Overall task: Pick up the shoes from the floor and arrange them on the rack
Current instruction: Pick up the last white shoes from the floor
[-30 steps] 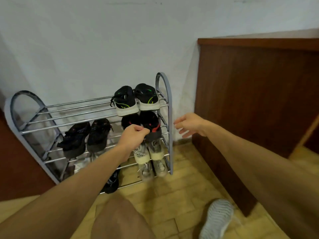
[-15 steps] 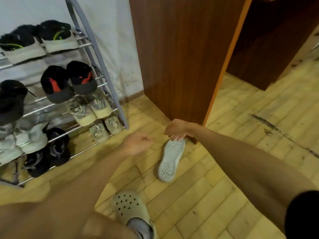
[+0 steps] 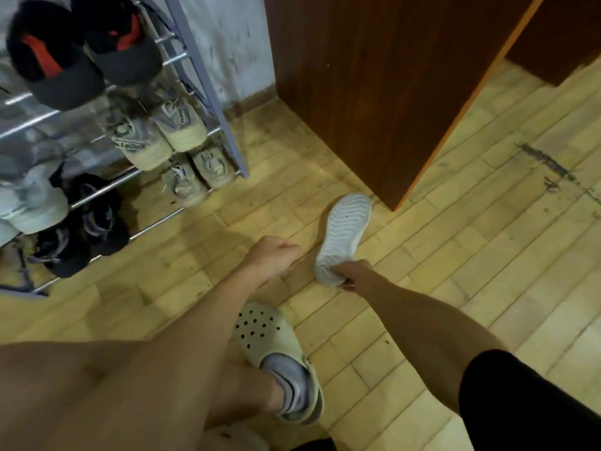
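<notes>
My right grip (image 3: 349,275) pinches the near end of the white shoe (image 3: 345,227), fingers curled round its edge; the shoe lies sole up, its ridged tread facing me, its far end pointing at the corner of the brown wooden cabinet (image 3: 374,92). I cannot tell whether that far end touches the floor (image 3: 487,255) or hangs just above it. My left grip (image 3: 274,255) is curled into a loose fist with nothing in it, hovering over the pale boards just beside the shoe, apart from it. The shoe is off the rack (image 3: 201,79), out to its right; the rack stands at the upper left against the white wall, its grey side frame nearest the cabinet. On its chrome bars I see a black-and-red pair (image 3: 81,50) high up, a beige pair (image 3: 156,131) below it, a smaller beige pair (image 3: 198,175) lower still at the right end, and to the left a pale grey shoe (image 3: 29,203) above some dark shoes (image 3: 81,229) on the bottom level. Near the bottom of my view a cream clog (image 3: 260,330) with holes is on a foot in a grey sock, flat on the floor between my two forearms
</notes>
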